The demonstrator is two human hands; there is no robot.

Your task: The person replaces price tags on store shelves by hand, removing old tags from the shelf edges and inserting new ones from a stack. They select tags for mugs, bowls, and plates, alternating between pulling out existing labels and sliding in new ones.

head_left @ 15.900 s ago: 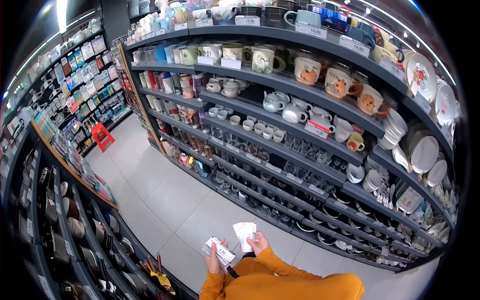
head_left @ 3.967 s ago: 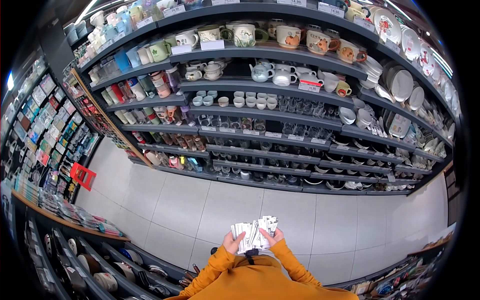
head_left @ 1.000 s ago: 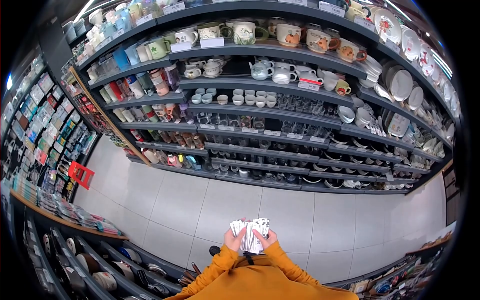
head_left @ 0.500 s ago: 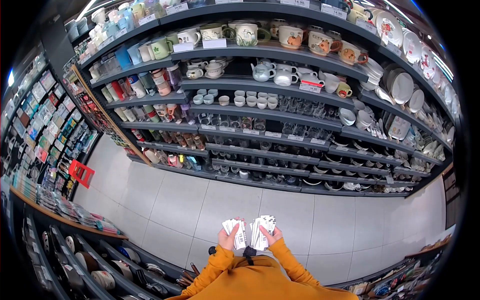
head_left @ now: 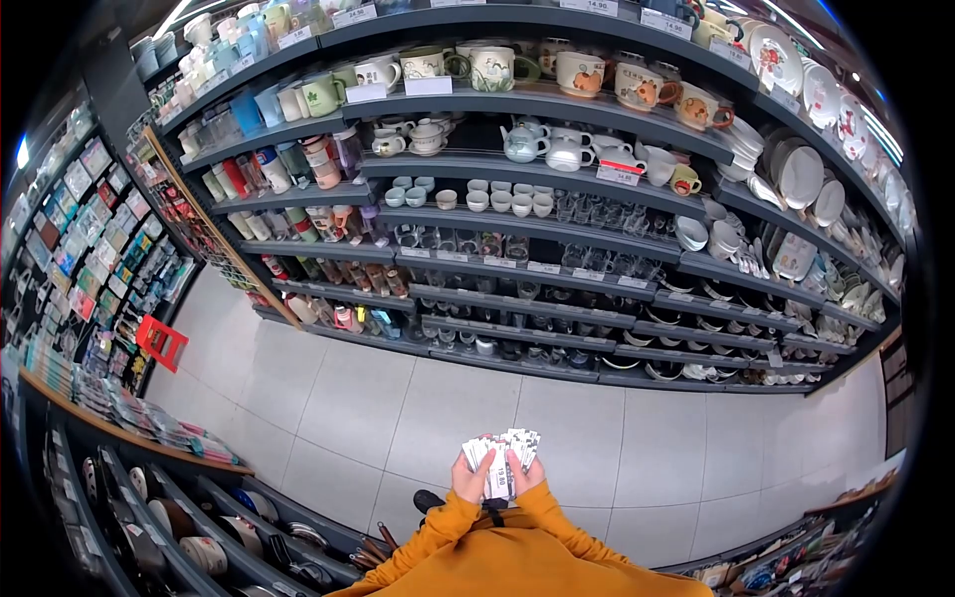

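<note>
Low in the head view, a fanned stack of white price tags (head_left: 500,476) with black print sits between my two hands, in front of my orange top. My left hand (head_left: 470,478) grips its left side, thumb on the face of the tags. From the other side my right hand (head_left: 527,474) closes on the right part of the fan, its thumb also lying on top. The two bunches overlap in the middle, where a tag with large digits faces up. Fingers behind the tags are hidden.
Ahead stands a long dark shelf unit (head_left: 557,167) with mugs, teapots, glasses and plates. A tiled floor (head_left: 448,398) lies between it and me. A red step stool (head_left: 161,344) is at the left, and a rack of pans (head_left: 204,554) is at the lower left.
My hands have come together. The two separate bunches of price tags, held apart before, now overlap in one fan. A dark shoe shows more at the lower left of my hands.
</note>
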